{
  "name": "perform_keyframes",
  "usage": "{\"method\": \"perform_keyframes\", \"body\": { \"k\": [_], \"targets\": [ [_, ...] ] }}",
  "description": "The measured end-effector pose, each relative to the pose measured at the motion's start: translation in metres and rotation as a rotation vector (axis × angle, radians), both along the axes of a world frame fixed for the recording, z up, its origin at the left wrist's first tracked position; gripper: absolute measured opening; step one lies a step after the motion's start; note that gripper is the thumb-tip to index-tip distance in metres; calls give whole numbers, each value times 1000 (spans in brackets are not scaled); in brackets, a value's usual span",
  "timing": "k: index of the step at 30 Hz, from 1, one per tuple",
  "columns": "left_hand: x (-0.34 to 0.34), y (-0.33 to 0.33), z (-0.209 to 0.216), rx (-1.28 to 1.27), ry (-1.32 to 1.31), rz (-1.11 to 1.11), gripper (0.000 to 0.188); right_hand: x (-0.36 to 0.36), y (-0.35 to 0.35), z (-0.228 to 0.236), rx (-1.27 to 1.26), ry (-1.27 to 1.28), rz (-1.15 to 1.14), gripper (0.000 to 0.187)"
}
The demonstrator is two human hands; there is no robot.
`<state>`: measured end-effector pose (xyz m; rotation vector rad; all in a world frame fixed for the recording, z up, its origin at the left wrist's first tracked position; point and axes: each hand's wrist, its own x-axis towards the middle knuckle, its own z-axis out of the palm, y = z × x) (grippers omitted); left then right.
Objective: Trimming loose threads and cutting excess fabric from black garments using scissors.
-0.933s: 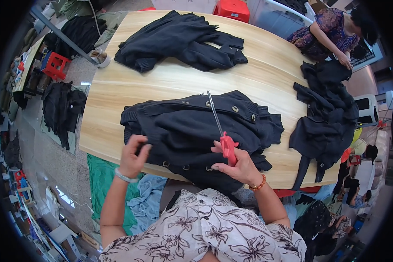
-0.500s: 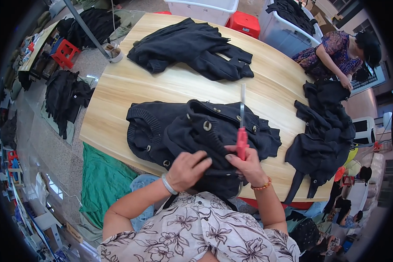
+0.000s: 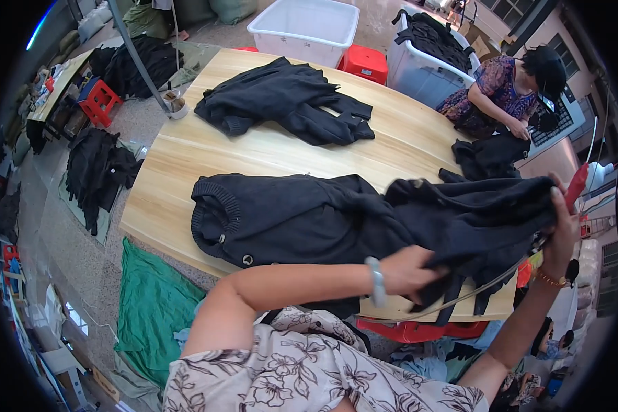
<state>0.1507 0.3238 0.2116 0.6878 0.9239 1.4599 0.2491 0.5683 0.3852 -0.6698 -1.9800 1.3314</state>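
A black knitted cardigan [image 3: 288, 213] with ribbed edging and round buttons lies along the table's near side. Its right part is lifted and stretched to the right by my right hand [image 3: 562, 223], whose fingers grip the fabric. That same hand also holds a red-handled tool [image 3: 577, 187] with a slim metal shaft pointing up; its exact kind does not show. My left hand [image 3: 408, 271], smeared by motion, is at the cardigan's near edge, right of the middle. Whether its fingers pinch the cloth is unclear.
Another black knitted garment [image 3: 288, 99] lies at the wooden table's [image 3: 165, 172] far side. A co-worker [image 3: 501, 96] handles a black garment [image 3: 491, 156] at the right. Beyond stand white bins [image 3: 302, 24] and a red stool [image 3: 364, 63]. Green cloth [image 3: 151, 309] lies left on the floor.
My right hand has swung far right and up with the tool, drawing the cardigan's bunched part out to the right. My left hand has moved right across the garment.
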Motion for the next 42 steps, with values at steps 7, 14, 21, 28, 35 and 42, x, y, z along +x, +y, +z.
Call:
{"method": "perform_keyframes", "body": {
  "k": [7,14,21,28,35,42],
  "targets": [
    [36,19,71,279,-359,131,33,-45,33,85,267,-26,113,43],
    [-7,-110,33,190,-518,613,32,-181,-121,19,453,-47,534,37],
    [-46,-282,-145,-404,-290,1254,47,-217,-232,-100,296,-549,1003,36],
    [-48,-267,-161,-580,1360,985,60,-111,-162,-268,167,-698,752,22],
    [-117,-223,-184,-647,1552,780,57,-74,-200,-297,225,-463,556,20],
    [-117,-223,-93,-254,1088,555,15,-119,-253,-286,252,-518,747,40]
  ]
}}
